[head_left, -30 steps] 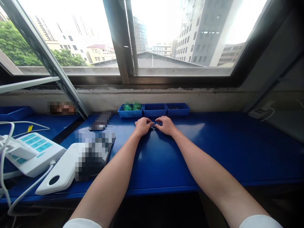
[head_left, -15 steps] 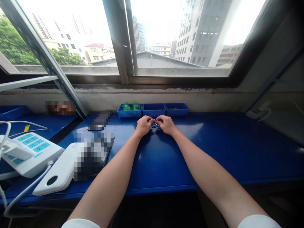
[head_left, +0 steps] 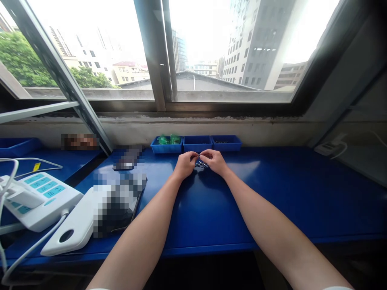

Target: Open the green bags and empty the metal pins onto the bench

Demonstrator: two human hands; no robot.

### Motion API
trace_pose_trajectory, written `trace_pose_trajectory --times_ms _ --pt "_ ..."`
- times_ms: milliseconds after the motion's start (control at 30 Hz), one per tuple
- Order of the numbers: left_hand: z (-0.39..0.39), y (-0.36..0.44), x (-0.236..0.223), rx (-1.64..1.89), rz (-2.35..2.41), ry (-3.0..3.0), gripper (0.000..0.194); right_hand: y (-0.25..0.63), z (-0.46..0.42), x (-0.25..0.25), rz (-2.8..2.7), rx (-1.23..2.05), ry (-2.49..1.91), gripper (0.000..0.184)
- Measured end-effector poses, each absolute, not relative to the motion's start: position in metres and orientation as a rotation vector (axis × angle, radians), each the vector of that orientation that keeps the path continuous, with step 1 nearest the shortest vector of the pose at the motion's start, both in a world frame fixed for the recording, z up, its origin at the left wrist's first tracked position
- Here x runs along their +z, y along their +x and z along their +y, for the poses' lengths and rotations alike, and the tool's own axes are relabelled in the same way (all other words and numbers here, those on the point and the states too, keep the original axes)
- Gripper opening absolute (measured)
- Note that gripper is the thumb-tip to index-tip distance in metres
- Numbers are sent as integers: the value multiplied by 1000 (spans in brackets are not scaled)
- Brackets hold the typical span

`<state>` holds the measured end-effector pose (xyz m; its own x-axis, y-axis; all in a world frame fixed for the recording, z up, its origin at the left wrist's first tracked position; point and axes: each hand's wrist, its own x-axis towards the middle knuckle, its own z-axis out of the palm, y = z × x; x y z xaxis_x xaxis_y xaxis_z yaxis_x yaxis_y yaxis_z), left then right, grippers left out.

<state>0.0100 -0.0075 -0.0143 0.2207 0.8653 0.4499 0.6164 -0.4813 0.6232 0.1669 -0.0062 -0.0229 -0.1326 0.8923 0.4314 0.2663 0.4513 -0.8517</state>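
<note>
Blue surface [head_left: 287, 193], with 3 blue bins [head_left: 198, 148] along the back edge. Near that edge, left hand [head_left: 185, 165] and right hand [head_left: 215, 162] together, each grip pinched close on a tiny dark piece [head_left: 199, 156], too small to identify. Just below, loose metal parts [head_left: 202, 164] on the surface.

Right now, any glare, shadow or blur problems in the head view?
Head view: sky burnt out through the wide dark-framed glass window; pale glare on the glossy blue tabletop, shadows below the bare left hand and bare right hand; slender shiny pieces between them too small to resolve; far right edge dark.
</note>
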Motion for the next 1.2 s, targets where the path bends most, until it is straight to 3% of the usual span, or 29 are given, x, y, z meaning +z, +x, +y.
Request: trace_pose_trajectory --times_ms 133,200,300,767,1033,1200 --pt "-6 10 -16 1240 1389 2160 37 169 -7 -18 -1561 819 -1017 22" --pt "-4 8 -17 1285 1489 2142 53 172 -9 -15 -1560 739 -1053 23" --pt "0 4 -19 1229 1693 2127 61 178 -12 -12 -1591 526 -1148 33" --pt "3 4 -25 679 1847 2296 38 204 13 14 -1830 28 -1537 43" --pt "0 6 -20 658 1774 2321 30 189 27 2 -2029 92 -1596 59" --pt "-4 10 -16 650 1726 2346 32 178 14 -15 -1909 15 -1453 38"
